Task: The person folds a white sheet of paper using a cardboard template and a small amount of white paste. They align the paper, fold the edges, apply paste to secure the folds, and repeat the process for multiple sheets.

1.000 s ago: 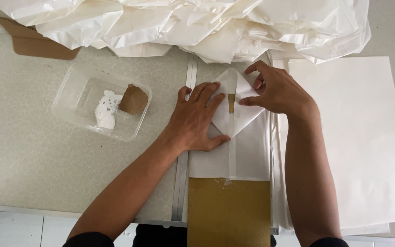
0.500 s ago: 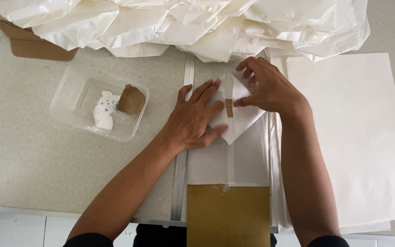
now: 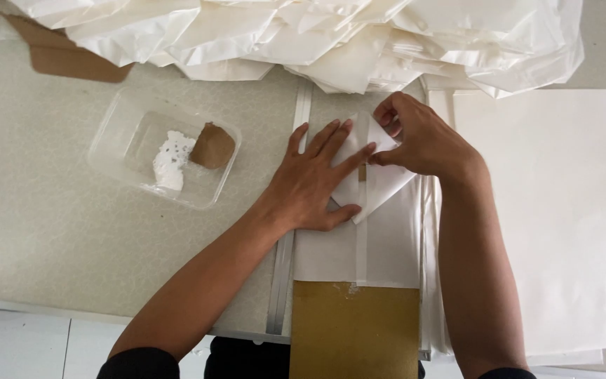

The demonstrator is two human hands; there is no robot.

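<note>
Paper (image 3: pixel 380 184) folded into a white triangle lies under both our hands, in the middle of the table (image 3: pixel 50 231), on top of a longer white sheet (image 3: pixel 387 245).

Our left hand (image 3: pixel 317 182) is spread flat on it, fingers together and pointing to 1 o'clock, pressing and gripping nothing. Our right hand (image 3: pixel 422 140) is closed in a pinch on the top corner of the fold, at 12 o'clock from the left fingertips.

We judge the paper very light, thin and soft; it will crease easily, slide on the sheet below, and tear if pulled hard. It is best to take it at the corners and edges, with one palm keeping it still.

At 6 o'clock from the hands is a brown card (image 3: pixel 355 330). At 9 o'clock stands a clear plastic tray (image 3: pixel 117 123) with a white lump (image 3: pixel 170 158) and a brown piece (image 3: pixel 212 146); what they are, we cannot tell. At 3 o'clock lie large white sheets (image 3: pixel 555 217), and at 12 o'clock is a pile of crumpled white paper (image 3: pixel 303 35).

The left palm hides much of the fold, and the brown card is cut off by the lower edge.
</note>
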